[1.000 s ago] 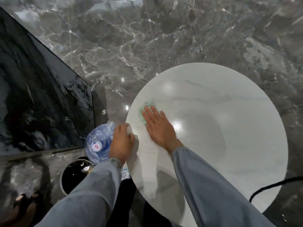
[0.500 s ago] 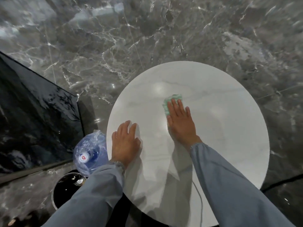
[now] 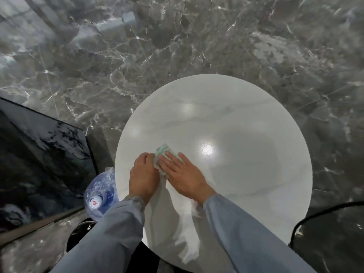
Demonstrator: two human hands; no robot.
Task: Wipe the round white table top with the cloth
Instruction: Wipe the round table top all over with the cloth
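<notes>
The round white table top (image 3: 246,134) fills the middle of the head view, glossy with light spots. A small green and white cloth (image 3: 163,152) lies on its left part. My right hand (image 3: 182,174) presses flat on the cloth with straight fingers, covering most of it. My left hand (image 3: 143,174) rests on the table right beside it, its fingers bent at the cloth's left edge; whether they grip the cloth is unclear.
A large blue water bottle (image 3: 100,194) stands on the floor by the table's left edge, above a dark round bin (image 3: 76,237). A black glossy slab (image 3: 39,164) lies at left. A black cable (image 3: 315,217) curves at right. Grey marble floor (image 3: 177,46) surrounds everything.
My right hand slid the cloth back from the table's middle toward the left side, next to my left hand. My left hand's fingers have curled toward the cloth.
</notes>
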